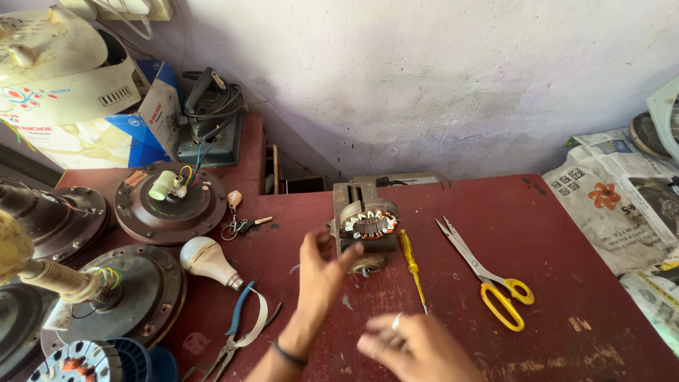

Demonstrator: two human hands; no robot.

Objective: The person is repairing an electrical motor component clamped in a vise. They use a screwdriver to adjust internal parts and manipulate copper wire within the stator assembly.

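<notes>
The small motor stator [368,225], copper windings showing, sits clamped in a little vise [357,205] near the back middle of the red tabletop [552,283]. It lies just ahead of the left hand [320,272], whose grip is released, fingers spread, fingertips almost at the vise's front. The right hand [414,346] is farther back and blurred, so its grip cannot be told; a yellow screwdriver [411,267] lies beside the vise, its long axis running back toward that hand.

Left hand [322,272] raised, fingers loosely spread; right hand [414,344] lower, blurred, ringed finger forward.
</notes>
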